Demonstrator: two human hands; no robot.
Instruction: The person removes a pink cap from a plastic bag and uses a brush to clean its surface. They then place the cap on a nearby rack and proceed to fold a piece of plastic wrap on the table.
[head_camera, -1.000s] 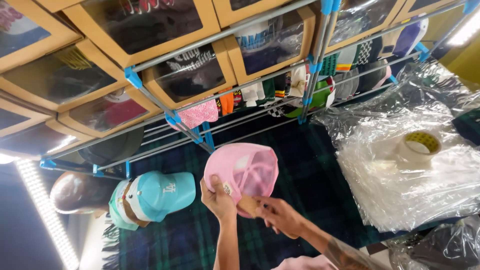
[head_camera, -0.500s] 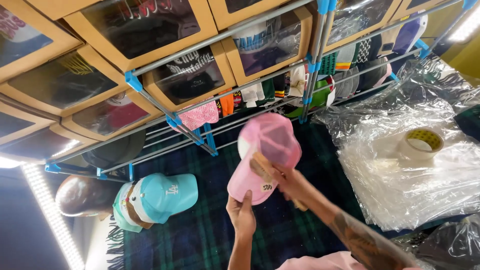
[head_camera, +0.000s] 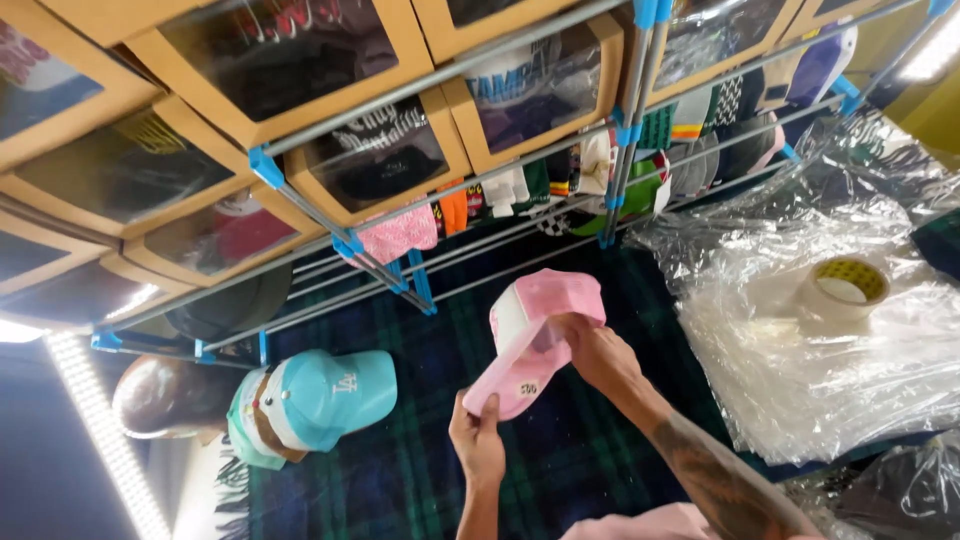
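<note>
A pink baseball cap (head_camera: 540, 320) with a white inside is held up over a dark plaid cloth (head_camera: 590, 450). My left hand (head_camera: 478, 440) pinches the front edge of its pink brim, where a small round sticker sits. My right hand (head_camera: 598, 352) grips the crown from the right side, fingers curled into the cap. Both forearms reach in from the bottom edge of the view.
A turquoise cap (head_camera: 325, 395) stacked on other caps lies to the left on the cloth. A grey metal rack with blue joints (head_camera: 350, 245) holds windowed cardboard boxes (head_camera: 375, 165) of caps. Clear plastic sheeting (head_camera: 800, 340) with a tape roll (head_camera: 845, 285) lies at right.
The pink cap has turned from crown-facing to side-on, showing its white inside. My left hand moved onto the brim edge, and my right hand shifted to the crown.
</note>
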